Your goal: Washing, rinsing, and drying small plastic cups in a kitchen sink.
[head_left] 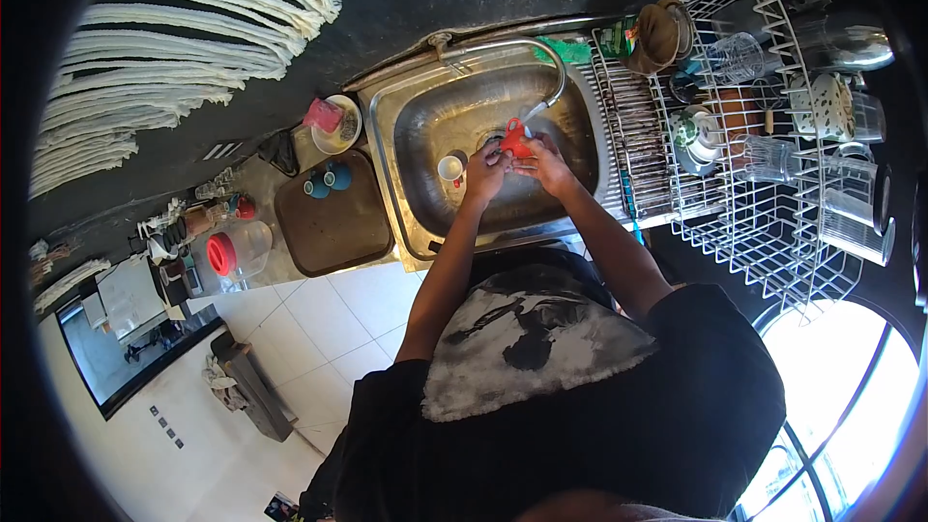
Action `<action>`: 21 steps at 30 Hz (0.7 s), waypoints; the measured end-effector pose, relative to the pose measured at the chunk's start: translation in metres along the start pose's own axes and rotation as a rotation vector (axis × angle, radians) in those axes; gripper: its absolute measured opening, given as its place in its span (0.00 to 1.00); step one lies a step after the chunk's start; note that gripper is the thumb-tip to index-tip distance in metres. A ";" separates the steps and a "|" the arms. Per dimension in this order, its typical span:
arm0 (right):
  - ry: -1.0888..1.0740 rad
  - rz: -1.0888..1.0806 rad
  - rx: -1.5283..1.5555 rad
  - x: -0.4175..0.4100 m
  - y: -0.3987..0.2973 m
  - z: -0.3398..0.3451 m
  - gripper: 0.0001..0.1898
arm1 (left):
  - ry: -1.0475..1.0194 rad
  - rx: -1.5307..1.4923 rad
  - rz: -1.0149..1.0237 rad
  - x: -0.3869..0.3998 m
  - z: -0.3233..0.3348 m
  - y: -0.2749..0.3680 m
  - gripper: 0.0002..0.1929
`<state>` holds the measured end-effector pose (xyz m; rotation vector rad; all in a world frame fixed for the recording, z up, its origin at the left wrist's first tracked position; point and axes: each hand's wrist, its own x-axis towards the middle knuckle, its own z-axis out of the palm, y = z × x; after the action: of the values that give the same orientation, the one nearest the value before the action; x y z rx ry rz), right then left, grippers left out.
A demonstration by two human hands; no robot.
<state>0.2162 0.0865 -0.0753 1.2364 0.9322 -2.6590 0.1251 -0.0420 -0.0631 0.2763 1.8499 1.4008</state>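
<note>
My left hand and my right hand meet over the steel sink, fingers closed around a small red cup. The cup is tilted, its looped handle pointing away from me. Just above it ends the curved metal faucet, with what looks like water at its tip. On the basin floor, left of my hands, sits a white cup with a bit of red at its near side. My fingers hide part of the red cup and of the drain.
Left of the sink, a brown tray carries two blue cups; behind it stands a bowl with a pink sponge or cloth. At right, a white wire dish rack holds several glasses and cups. A red-lidded clear container is farther left.
</note>
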 end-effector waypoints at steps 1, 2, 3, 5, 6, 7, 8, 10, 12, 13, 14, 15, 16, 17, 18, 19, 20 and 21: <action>0.046 -0.101 -0.026 0.002 0.000 0.005 0.24 | 0.043 -0.080 -0.037 -0.004 0.003 0.004 0.20; 0.088 -0.201 -0.051 0.003 -0.001 0.012 0.26 | 0.090 -0.159 -0.074 -0.007 0.004 0.008 0.20; 0.087 -0.200 -0.049 0.004 -0.003 0.017 0.26 | 0.091 -0.158 -0.075 -0.008 0.003 0.006 0.20; 0.117 -0.282 -0.121 0.011 -0.010 0.023 0.31 | 0.039 -0.119 -0.109 -0.009 0.001 0.007 0.23; 0.116 -0.283 -0.119 0.017 -0.010 0.021 0.31 | 0.039 -0.117 -0.108 -0.009 0.001 0.008 0.23; 0.088 -0.380 -0.172 0.024 -0.009 0.021 0.30 | 0.025 -0.084 -0.152 -0.011 0.000 0.009 0.22; 0.062 -0.480 -0.224 0.035 -0.006 0.017 0.29 | 0.008 -0.050 -0.193 -0.011 0.000 0.012 0.20; 0.125 -0.546 -0.377 0.048 -0.005 0.013 0.28 | 0.006 -0.034 -0.198 -0.011 -0.002 0.011 0.19; 0.149 -0.502 -0.257 0.048 -0.004 0.017 0.22 | -0.018 -0.055 -0.206 -0.011 -0.007 0.004 0.21; 0.145 -0.501 -0.257 0.048 -0.006 0.016 0.22 | -0.014 -0.055 -0.206 -0.010 -0.010 0.000 0.21; 0.110 -0.307 -0.169 0.045 -0.009 0.014 0.23 | -0.002 -0.053 -0.207 -0.011 -0.011 -0.002 0.20; 0.075 -0.114 -0.081 0.043 -0.012 0.014 0.25 | 0.010 -0.050 -0.209 -0.011 -0.012 -0.004 0.19; 0.074 -0.112 -0.082 0.042 -0.013 0.016 0.25 | 0.012 -0.051 -0.210 -0.010 -0.014 -0.005 0.19; 0.054 -0.042 -0.044 0.045 -0.015 0.016 0.28 | -0.001 -0.054 -0.220 -0.010 -0.013 -0.003 0.20; 0.032 0.028 -0.007 0.047 -0.017 0.015 0.33 | -0.014 -0.058 -0.231 -0.009 -0.013 -0.002 0.20; 0.034 0.027 -0.005 0.049 -0.019 0.014 0.33 | -0.016 -0.057 -0.231 -0.009 -0.011 -0.001 0.20; 0.013 0.076 0.028 0.051 -0.021 0.013 0.34 | 0.012 -0.055 -0.233 -0.010 -0.008 0.001 0.22; -0.009 0.124 0.060 0.052 -0.022 0.011 0.36 | 0.040 -0.053 -0.236 -0.011 -0.006 0.002 0.24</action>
<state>0.1672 0.1077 -0.0961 1.2498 0.7527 -2.6114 0.1276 -0.0518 -0.0560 0.0020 1.8089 1.2978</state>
